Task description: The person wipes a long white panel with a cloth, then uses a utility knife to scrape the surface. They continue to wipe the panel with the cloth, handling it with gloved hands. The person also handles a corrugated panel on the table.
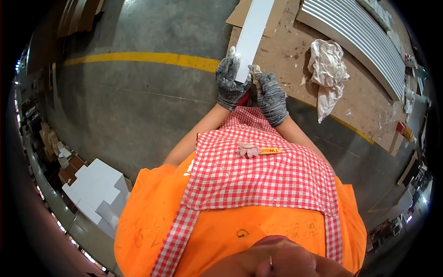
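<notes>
A long white strip (254, 39) runs away from me over the edge of the brown worktable, with its near end between my hands. My left hand (228, 83), in a grey knit glove with whitened fingertips, grips the left side of that end, thumb underneath. At the right edge of the strip is my right hand (271, 98), also gloved in grey. Its fingers are closed, with pale, stained tips close to the strip. Whatever they may hold is too small to tell.
A brown, paint-spotted worktable (288, 57) carries a crumpled white cloth (327, 67) and a stack of ribbed white strips (355, 39). A small red and yellow box (405, 131) lies at its right end. White cut panels (97, 189) stand at lower left. A yellow line (138, 57) crosses the grey floor.
</notes>
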A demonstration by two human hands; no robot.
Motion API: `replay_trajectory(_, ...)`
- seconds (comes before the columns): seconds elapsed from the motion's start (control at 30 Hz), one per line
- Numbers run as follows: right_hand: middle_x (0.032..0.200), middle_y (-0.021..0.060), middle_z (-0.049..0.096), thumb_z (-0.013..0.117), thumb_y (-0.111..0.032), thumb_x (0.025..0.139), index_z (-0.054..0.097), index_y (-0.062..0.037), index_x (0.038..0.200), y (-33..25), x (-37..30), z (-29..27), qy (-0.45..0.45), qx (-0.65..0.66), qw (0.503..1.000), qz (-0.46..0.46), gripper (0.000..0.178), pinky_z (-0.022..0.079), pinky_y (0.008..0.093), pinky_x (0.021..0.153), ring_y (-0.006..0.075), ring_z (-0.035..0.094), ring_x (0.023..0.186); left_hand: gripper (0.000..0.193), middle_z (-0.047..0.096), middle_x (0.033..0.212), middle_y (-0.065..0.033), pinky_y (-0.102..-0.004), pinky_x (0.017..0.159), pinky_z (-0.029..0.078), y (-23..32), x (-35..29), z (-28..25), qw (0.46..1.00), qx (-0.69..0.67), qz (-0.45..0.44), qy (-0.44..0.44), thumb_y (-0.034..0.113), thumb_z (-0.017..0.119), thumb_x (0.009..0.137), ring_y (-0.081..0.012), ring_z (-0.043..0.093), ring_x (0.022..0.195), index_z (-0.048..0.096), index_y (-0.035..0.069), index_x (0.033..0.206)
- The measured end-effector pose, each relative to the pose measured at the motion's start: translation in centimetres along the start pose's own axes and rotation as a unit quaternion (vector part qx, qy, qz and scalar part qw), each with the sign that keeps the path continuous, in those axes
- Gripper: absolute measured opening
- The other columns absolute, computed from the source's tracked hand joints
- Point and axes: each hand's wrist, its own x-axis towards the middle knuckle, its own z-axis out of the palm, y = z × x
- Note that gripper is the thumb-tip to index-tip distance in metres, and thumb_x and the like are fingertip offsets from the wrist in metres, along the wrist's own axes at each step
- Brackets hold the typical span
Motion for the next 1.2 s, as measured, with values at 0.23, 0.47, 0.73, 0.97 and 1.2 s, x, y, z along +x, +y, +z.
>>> replay_trajectory(0.23,0.095,0.0176,0.054,0.053,-0.021,0.090,0.058,-0.0099,0.111,0.1,1.9,-0.6,0.025,-0.015,1.000,0.003,0.024,0.049,0.0429,0.066,0.0348,0.060,0.078,0.060,0.047,0.132,-0.0240,-0.0432,0.097,0.040,0.0,0.1,0.2,1.000,-0.002,-0.002,-0.004,0.024,0.067,0.078,-0.0354,0.052,0.114,0.046,-0.002,0.128)
replay_trajectory(0.47,0.097,0.0163,0.053,0.053,-0.019,0.088,0.056,-0.0121,0.114,0.6,1.0,-0.5,-0.025,-0.049,0.998,0.026,0.027,0.050,0.0428,0.066,0.0341,0.060,0.082,0.058,0.047,0.131,-0.0246,-0.0437,0.097,0.040,-0.1,0.0,0.3,1.000,-0.009,0.000,0.004,0.023,0.065,0.079,-0.0363,0.051,0.116,0.046,-0.001,0.128)
replay_trajectory(0.73,0.095,0.0161,0.054,0.056,-0.018,0.086,0.054,-0.0156,0.122,0.4,1.6,-0.2,0.022,-0.052,0.998,0.000,0.037,0.050,0.0421,0.063,0.0323,0.060,0.077,0.057,0.047,0.131,-0.0246,-0.0436,0.097,0.040,-0.2,0.2,0.2,1.000,-0.016,-0.003,0.003,0.024,0.065,0.080,-0.0360,0.051,0.115,0.047,-0.002,0.127)
replay_trajectory(0.97,0.097,0.0172,0.054,0.056,-0.019,0.086,0.052,-0.0128,0.125,0.7,2.4,-0.2,0.029,-0.019,0.999,0.009,0.040,0.050,0.0410,0.066,0.0329,0.060,0.078,0.058,0.048,0.131,-0.0235,-0.0427,0.098,0.039,-0.2,0.3,0.1,1.000,0.005,0.001,-0.006,0.025,0.067,0.079,-0.0356,0.051,0.116,0.048,-0.002,0.127)
replay_trajectory(1.2,0.098,0.0161,0.054,0.054,-0.015,0.087,0.052,-0.0138,0.124,0.5,4.2,-0.6,0.037,-0.055,0.998,0.022,0.038,0.050,0.0415,0.066,0.0328,0.060,0.079,0.059,0.048,0.131,-0.0237,-0.0421,0.098,0.039,0.1,0.3,0.0,1.000,0.020,0.003,-0.021,0.025,0.068,0.079,-0.0353,0.051,0.116,0.048,-0.002,0.127)
